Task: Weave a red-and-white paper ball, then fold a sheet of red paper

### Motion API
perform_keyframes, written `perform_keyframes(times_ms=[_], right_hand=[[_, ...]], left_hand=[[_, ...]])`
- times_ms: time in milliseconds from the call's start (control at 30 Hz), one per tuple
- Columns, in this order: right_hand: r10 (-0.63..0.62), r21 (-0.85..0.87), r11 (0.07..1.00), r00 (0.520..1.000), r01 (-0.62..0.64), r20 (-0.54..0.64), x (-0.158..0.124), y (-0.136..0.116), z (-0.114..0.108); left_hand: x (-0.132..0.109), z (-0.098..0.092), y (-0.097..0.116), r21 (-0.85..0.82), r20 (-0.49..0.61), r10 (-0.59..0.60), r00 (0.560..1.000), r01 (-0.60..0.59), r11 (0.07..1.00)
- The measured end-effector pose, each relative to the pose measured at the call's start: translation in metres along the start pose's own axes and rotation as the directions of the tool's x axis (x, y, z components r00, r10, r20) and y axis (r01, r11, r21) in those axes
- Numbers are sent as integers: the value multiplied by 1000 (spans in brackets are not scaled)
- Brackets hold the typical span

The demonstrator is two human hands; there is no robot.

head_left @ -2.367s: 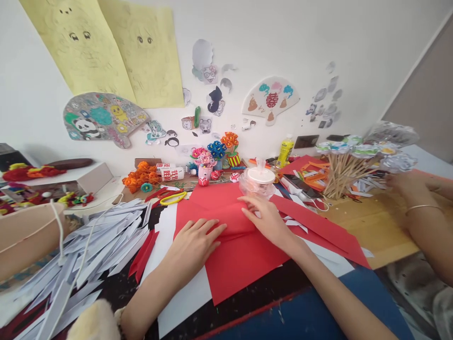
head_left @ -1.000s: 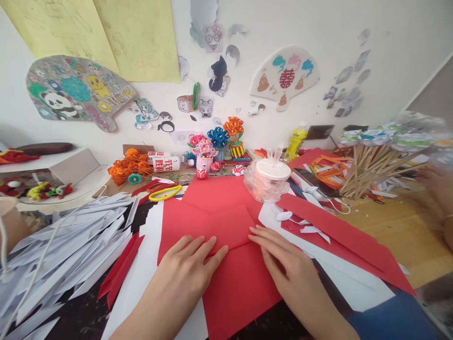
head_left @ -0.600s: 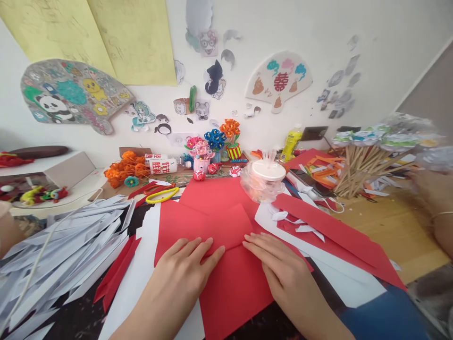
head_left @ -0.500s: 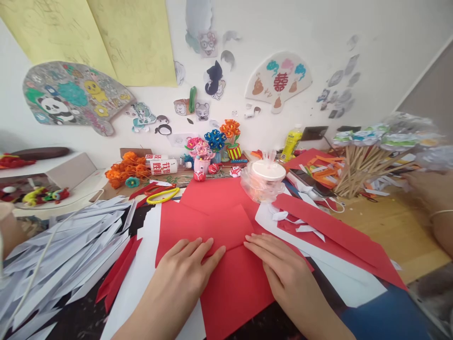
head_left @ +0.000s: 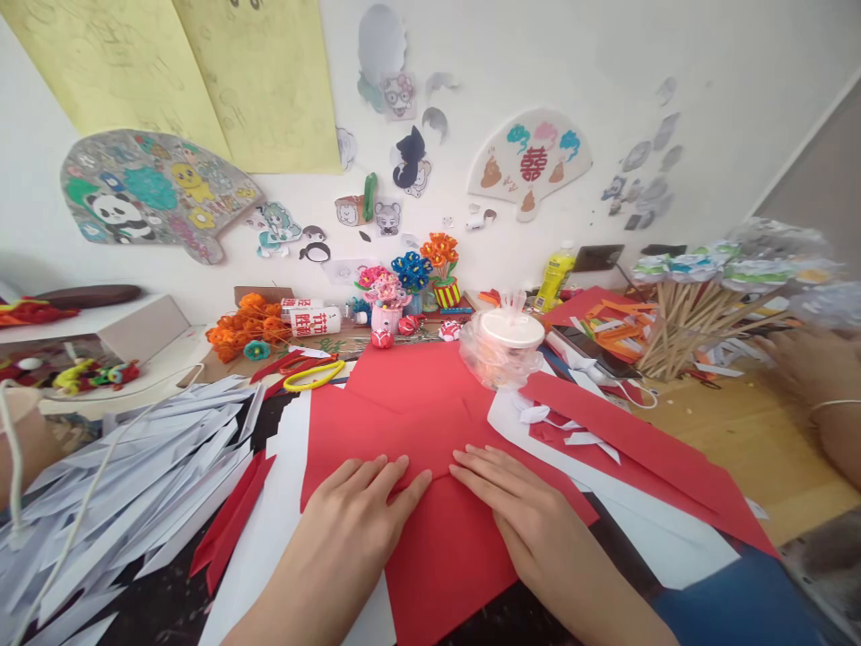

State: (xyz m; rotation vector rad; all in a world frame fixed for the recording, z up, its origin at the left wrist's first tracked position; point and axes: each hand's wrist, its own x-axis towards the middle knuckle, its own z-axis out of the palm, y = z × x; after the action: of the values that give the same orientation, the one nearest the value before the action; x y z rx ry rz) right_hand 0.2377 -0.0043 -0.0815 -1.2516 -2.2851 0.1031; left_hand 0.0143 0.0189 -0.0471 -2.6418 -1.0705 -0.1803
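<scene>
A sheet of red paper point(head_left: 396, 422) lies in front of me on the table, with its far part folded toward me along a crease. My left hand point(head_left: 360, 511) lies flat on the near edge of that flap, fingers stretched out. Just to its right my right hand point(head_left: 517, 507) also presses flat on the paper, fingertips nearly meeting the left ones at the fold. Neither hand holds anything.
A heap of white paper strips point(head_left: 127, 467) fills the left. A plastic-wrapped white cup point(head_left: 504, 345) stands behind the paper, with yellow scissors point(head_left: 313, 374) and paper flowers point(head_left: 410, 278). Another person's hand point(head_left: 807, 363) reaches to a bunch of wooden sticks point(head_left: 679, 318) at right.
The red flap has been pressed flatter, and my right hand has slid a little left toward my left hand along the fold. The view has shifted slightly.
</scene>
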Motion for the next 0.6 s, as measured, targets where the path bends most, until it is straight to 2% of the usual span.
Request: perform_keyframes(times_ms=[300,600], right_hand=[[92,108,990,995,-94,23,1,1,1],[37,12,999,999,-37,8,0,0,3]], left_hand=[[1,-6,1,-15,63,-17,998,18,1000],[-2,-4,-1,22,43,14,999,-15,1000]])
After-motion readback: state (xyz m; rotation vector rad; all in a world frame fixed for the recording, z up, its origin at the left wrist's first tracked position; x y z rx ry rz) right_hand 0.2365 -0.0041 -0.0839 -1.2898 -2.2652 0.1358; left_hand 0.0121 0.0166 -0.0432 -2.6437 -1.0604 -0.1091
